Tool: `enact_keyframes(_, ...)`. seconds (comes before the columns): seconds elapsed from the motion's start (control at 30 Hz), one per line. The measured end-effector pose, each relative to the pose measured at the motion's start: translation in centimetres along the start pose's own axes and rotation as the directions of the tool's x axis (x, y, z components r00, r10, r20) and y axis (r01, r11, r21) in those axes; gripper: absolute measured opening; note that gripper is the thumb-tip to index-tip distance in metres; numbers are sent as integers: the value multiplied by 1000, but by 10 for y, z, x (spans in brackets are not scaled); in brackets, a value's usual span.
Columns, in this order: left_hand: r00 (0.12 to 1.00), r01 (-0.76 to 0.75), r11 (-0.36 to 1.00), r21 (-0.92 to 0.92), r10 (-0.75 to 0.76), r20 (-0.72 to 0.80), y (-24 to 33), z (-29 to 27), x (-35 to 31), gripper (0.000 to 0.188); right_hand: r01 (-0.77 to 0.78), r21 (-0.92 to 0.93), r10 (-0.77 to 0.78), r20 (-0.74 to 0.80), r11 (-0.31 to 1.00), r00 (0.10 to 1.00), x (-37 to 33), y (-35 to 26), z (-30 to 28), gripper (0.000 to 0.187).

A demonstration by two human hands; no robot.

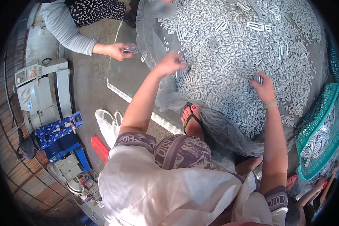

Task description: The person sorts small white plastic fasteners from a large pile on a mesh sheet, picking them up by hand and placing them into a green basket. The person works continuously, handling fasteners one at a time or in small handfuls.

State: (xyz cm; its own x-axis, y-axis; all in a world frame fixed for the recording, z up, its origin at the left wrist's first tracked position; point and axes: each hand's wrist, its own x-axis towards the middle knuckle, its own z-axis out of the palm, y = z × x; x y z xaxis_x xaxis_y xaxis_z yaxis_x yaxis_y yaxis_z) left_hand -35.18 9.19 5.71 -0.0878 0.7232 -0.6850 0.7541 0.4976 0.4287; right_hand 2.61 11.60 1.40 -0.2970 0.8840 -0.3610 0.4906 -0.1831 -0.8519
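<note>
A wide heap of small silver metal pieces (pixel 222 86) lies spread in front of me. Larger flat slotted metal frames (pixel 236 30), like strap buckles, are scattered over it. My left hand (pixel 170 64) is at the heap's left edge, closed on a few slotted metal frames (pixel 181 71). Over the right part of the heap, my right hand (pixel 264 89) grips a small stack of silver metal frames (pixel 258 78). A co-worker's hand (pixel 118 51) at upper left also holds metal frames (pixel 130 50).
A teal plastic basket (pixel 303 150) with metal frames stands at right. Clear plastic sheeting (pixel 229 128) borders the heap near my sandalled foot (pixel 192 118). A white bag (pixel 107 126) and a red tray (pixel 99 149) lie at left. Grey machines (pixel 41 92) and a seated person (pixel 45 137) are farther left.
</note>
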Motion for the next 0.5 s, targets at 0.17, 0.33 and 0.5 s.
enact_keyframes(0.17,959,211,937,-279,-253,-126,-27,48,-17,52,-302,643,205,223,704,953,-7,-39,-1,38)
enact_keyframes(0.33,969,-83,978,-190,34,-244,-11,43,-18,41,-405,786,130,392,466,911,-13,-51,21,40)
enact_keyframes(0.5,837,-537,797,-276,544,-57,96,39,-30,29,-514,829,61,514,220,856,-20,-53,44,54)
